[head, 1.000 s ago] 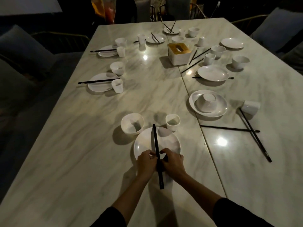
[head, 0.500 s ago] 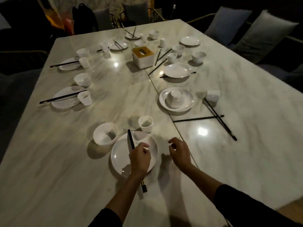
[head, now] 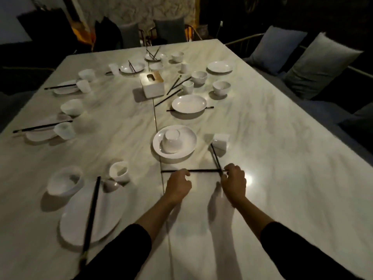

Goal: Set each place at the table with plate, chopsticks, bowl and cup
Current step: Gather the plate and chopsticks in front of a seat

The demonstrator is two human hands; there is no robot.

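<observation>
Head view, dim light.

- Plate (head: 190, 136), white, round, glossy: holds one bowl (head: 171, 141) turned upside down. A cup (head: 221, 141) lies on its side just right of it.
- Near-left place is set: plate with chopsticks (head: 111, 209), black pair (head: 91, 215) laid across it, and an upright bowl (head: 65, 182) and cup (head: 120, 171) beyond it.
- Tissue box (head: 152, 84), white with a tan top, stands mid-table.
- Table (head: 282, 158): pale veined marble in two slabs, with a seam (head: 156, 122) running lengthwise.
- Horizontal chopstick (head: 201, 170) and diagonal chopstick (head: 215, 156) cross in front of the plate.
- Hands apart: left hand (head: 178, 185) curls over the horizontal chopstick, and right hand (head: 234, 181) pinches where the two sticks cross.
- Bare marble runs from the right hand to the table's right edge.
</observation>
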